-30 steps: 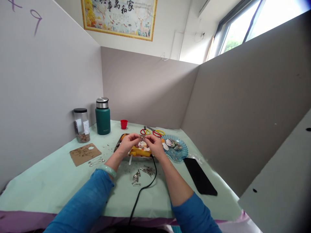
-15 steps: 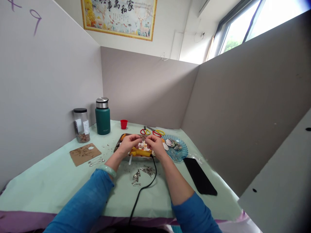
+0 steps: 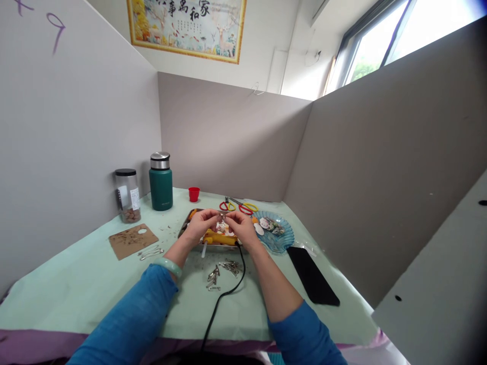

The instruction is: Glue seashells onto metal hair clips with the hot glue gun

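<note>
My left hand [image 3: 203, 224] and my right hand [image 3: 242, 226] meet over a metal tray [image 3: 182, 229], thumbs and fingertips pinched together. Between them is a small brownish, shiny piece [image 3: 222, 216], mostly covered by the fingers, so its kind cannot be made out. Just below the hands a yellow glue gun [image 3: 220, 239] rests across the tray, its black cord [image 3: 228, 293] running toward me. Light-coloured bits [image 3: 228, 229] lie in the tray behind it. Nearer to me are two small heaps of metal safety pins [image 3: 213, 275].
A blue scalloped plate [image 3: 286, 243] with decorated pieces stands right of the tray, near a black flat slab [image 3: 314, 276]. Scissors [image 3: 245, 207] and a red cup [image 3: 194, 194] are behind. On the left are a brown card [image 3: 131, 242], large pins [image 3: 151, 252], a jar [image 3: 128, 197] and a green flask [image 3: 161, 182].
My fingertips have drawn slightly closer together around the small piece, the right hand shifting a little to the left. Everything on the table stays where it was.
</note>
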Demonstrator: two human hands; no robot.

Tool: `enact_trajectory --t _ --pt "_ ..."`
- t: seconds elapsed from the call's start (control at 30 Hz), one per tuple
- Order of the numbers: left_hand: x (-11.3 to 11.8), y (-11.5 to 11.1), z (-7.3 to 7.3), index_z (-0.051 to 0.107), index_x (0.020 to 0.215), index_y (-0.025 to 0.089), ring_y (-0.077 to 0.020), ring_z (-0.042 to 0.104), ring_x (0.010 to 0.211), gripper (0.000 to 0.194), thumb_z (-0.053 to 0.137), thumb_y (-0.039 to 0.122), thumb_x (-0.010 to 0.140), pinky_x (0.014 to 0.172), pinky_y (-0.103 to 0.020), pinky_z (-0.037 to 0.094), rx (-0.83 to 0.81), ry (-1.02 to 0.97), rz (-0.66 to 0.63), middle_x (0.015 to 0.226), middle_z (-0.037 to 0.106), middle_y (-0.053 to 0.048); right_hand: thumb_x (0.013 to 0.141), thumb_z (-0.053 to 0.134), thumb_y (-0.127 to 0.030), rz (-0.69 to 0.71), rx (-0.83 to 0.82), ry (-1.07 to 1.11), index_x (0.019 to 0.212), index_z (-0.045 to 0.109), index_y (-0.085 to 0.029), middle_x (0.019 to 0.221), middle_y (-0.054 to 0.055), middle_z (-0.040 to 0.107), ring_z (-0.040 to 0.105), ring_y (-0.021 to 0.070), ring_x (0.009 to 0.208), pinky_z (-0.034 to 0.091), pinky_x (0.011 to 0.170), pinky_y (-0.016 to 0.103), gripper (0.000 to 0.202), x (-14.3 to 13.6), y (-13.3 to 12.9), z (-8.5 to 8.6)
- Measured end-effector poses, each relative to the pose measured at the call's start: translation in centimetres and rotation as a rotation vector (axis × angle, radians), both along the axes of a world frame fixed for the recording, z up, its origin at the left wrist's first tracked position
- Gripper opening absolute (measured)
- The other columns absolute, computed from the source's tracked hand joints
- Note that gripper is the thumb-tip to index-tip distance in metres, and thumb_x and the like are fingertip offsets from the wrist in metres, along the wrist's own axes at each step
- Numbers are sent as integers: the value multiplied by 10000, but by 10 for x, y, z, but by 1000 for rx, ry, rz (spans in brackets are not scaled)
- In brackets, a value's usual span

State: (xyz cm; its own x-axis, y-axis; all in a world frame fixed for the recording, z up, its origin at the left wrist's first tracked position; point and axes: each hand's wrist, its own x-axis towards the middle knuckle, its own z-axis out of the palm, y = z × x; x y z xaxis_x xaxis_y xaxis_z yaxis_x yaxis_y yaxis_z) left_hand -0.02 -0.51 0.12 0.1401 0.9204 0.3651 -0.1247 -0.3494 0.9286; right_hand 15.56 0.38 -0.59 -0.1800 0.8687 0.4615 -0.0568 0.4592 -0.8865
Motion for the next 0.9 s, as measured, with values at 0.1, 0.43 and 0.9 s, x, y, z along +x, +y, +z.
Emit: enact_trajectory --t 0.1,0.43,0.9 --pt "0 0 0 642 762 143 -77 483 493 328 747 423 628 503 -208 397 1 -4 -4 629 583 13 683 671 -418 -5 10 23 771 608 -174 611 -27 561 448 84 458 395 442 218 268 0 0 0" --pt "1 -1 0 648 761 142 -84 470 476 345 741 442 618 486 -211 379 -20 55 31 576 570 17 691 659 -406 -48 7 -15 758 619 -177 594 -25 555 465 98 453 375 440 228 242 4 9 -5" --pt "0 3 0 634 757 134 -78 447 426 425 736 506 578 441 -223 382 -85 74 147 625 603 -4 774 518 -295 -1031 -121 -868 850 728 -240 902 82 705 623 244 835 401 640 299 230 138 28 -1"
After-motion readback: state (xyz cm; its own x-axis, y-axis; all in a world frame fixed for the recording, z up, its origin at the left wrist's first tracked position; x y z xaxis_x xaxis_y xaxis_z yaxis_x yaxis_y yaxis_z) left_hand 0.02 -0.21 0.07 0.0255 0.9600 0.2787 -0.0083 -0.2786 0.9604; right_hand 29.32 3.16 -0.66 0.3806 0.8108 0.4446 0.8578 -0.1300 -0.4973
